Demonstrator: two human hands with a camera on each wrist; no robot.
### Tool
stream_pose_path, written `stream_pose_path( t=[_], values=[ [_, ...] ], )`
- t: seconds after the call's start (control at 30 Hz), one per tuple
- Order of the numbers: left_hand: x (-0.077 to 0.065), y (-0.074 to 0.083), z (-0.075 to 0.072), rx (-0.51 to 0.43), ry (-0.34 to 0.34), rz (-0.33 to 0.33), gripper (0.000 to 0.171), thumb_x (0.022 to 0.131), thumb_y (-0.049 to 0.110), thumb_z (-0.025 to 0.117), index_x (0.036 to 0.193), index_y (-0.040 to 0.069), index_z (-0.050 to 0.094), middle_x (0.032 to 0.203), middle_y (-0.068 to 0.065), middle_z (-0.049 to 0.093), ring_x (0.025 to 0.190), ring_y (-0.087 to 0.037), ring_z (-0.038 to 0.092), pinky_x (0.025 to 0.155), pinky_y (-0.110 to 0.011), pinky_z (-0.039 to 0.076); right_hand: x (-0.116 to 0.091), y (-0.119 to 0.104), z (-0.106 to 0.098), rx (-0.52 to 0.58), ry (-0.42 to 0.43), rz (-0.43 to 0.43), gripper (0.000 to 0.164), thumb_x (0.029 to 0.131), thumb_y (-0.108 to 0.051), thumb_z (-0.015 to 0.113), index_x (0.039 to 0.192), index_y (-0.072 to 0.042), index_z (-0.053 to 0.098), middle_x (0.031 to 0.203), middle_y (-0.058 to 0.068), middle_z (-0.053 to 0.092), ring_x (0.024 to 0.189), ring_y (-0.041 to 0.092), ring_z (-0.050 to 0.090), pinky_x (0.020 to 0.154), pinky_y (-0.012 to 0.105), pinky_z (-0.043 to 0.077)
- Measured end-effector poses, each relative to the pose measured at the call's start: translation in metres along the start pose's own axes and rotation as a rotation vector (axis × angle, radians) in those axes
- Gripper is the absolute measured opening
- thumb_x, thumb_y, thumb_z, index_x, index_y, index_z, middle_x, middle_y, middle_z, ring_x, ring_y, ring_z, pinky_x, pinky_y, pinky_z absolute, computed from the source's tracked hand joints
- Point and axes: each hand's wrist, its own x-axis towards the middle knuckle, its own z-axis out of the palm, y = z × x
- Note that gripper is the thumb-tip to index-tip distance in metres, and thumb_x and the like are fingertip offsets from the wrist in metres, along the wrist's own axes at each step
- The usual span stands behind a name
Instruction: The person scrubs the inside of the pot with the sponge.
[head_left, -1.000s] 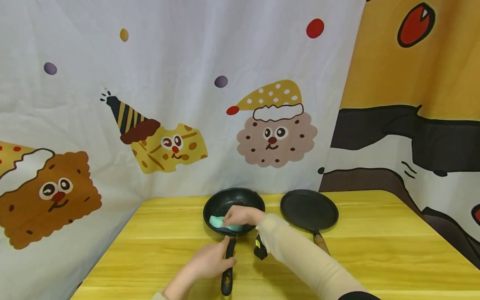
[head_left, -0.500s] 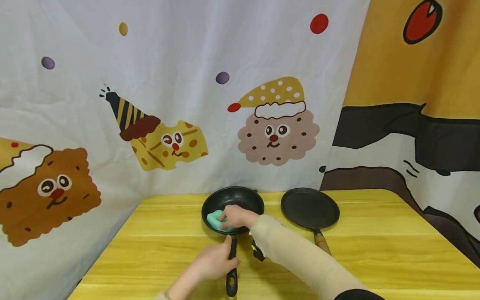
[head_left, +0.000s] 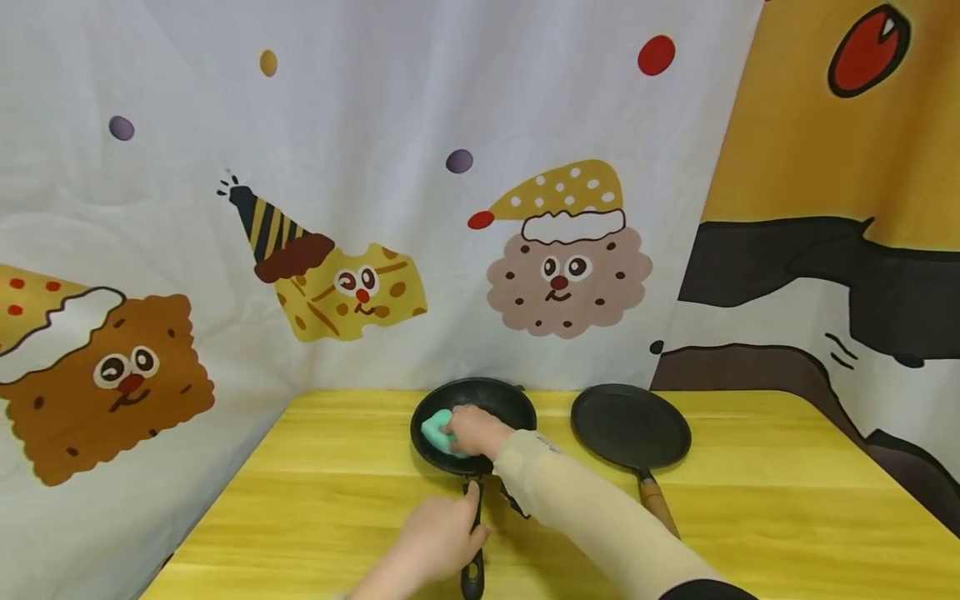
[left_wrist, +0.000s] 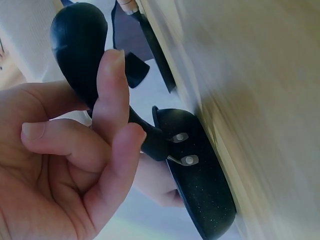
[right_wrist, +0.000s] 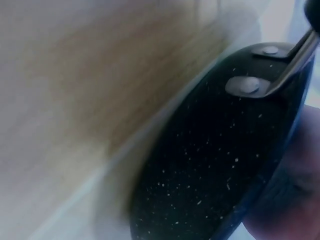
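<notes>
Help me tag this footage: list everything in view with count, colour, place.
Deep pan: one, black, far middle of the table
Flat pan: one, black and brown, right of the deep pan
Cloth: one, teal, inside the deep pan
Table: one, yellow, foreground
Printed backdrop: at least one, mostly white, behind the table
Small object: one, black, by the right sleeve
Right sleeve: one, cream, right arm
Left hand: one, bare, on the deep pan's handle
Right hand: one, bare, on the cloth

Head view from above, wrist views close beside the pan [right_wrist: 215,155]
</notes>
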Motion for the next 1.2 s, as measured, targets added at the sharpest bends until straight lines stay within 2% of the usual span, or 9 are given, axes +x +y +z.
stream_pose_path(
  t=[0.17,0.23,0.4,0.53,0.73,0.9,1.07,1.2],
  values=[
    [0.000,0.002,0.004,0.031,0.026,-0.001,0.054,0.094,0.034,0.061,0.132,-0.004,0.056,0.052,0.005,0.045,0.044,-0.011,0.043,0.043,-0.029,0.039,0.009,0.001,0.004,-0.127,0.033,0.033,0.033,0.096,-0.033,0.061,0.129,-0.029,0.063,0.121,0.006,0.054,0.103,0.023,0.056,0.078,0.035,0.048],
    [-0.001,0.002,0.005,0.036,0.034,-0.002,0.054,0.094,0.034,0.061,0.132,-0.004,0.056,0.052,0.005,0.046,0.044,-0.011,0.043,0.043,-0.028,0.039,0.013,0.003,0.005,-0.152,0.052,0.047,0.032,0.096,-0.032,0.061,0.128,-0.028,0.063,0.117,0.007,0.055,0.102,0.024,0.055,0.076,0.036,0.049],
    [-0.002,0.004,0.006,0.048,0.037,-0.005,0.052,0.094,0.031,0.060,0.132,-0.004,0.056,0.049,0.006,0.043,0.041,-0.011,0.040,0.040,-0.028,0.037,0.019,0.008,0.010,-0.182,0.094,0.074,0.038,0.099,-0.024,0.057,0.137,-0.030,0.057,0.130,0.008,0.052,0.111,0.025,0.052,0.085,0.038,0.049],
    [-0.003,0.004,0.007,0.035,0.033,-0.008,0.051,0.094,0.029,0.059,0.133,-0.004,0.056,0.048,0.006,0.042,0.039,-0.011,0.037,0.038,-0.028,0.034,0.017,0.008,0.010,-0.232,0.124,0.080,0.036,0.097,-0.018,0.060,0.132,-0.028,0.061,0.128,0.009,0.052,0.108,0.026,0.051,0.084,0.037,0.049],
    [-0.001,0.003,0.008,0.008,0.040,0.003,0.051,0.095,0.028,0.059,0.133,-0.005,0.055,0.050,0.005,0.044,0.042,-0.011,0.041,0.041,-0.028,0.038,0.015,0.011,0.007,-0.377,0.150,0.093,0.028,0.095,-0.019,0.064,0.123,-0.024,0.066,0.118,0.007,0.053,0.098,0.025,0.050,0.081,0.033,0.049],
    [0.001,0.004,0.009,-0.005,0.048,0.033,0.052,0.095,0.029,0.059,0.132,-0.007,0.054,0.053,0.004,0.048,0.045,-0.010,0.045,0.046,-0.028,0.041,0.014,0.022,0.011,-0.490,0.174,0.107,0.026,0.099,-0.018,0.057,0.122,-0.025,0.068,0.120,0.006,0.054,0.098,0.024,0.050,0.083,0.032,0.048],
    [0.000,0.005,0.009,-0.046,0.028,0.013,0.052,0.096,0.028,0.059,0.133,-0.008,0.053,0.052,0.005,0.045,0.043,-0.010,0.043,0.043,-0.027,0.039,0.013,0.031,0.013,-0.602,0.163,0.125,0.027,0.099,-0.019,0.056,0.124,-0.020,0.067,0.126,0.005,0.053,0.104,0.024,0.050,0.088,0.032,0.047],
    [-0.002,0.005,0.007,-0.031,0.041,-0.014,0.052,0.095,0.026,0.060,0.133,-0.007,0.053,0.055,0.002,0.049,0.045,-0.012,0.046,0.043,-0.028,0.041,0.010,0.035,0.011,-0.703,0.140,0.138,0.033,0.099,-0.024,0.057,0.131,-0.018,0.061,0.131,0.005,0.051,0.109,0.024,0.049,0.092,0.032,0.044]
  ],
)
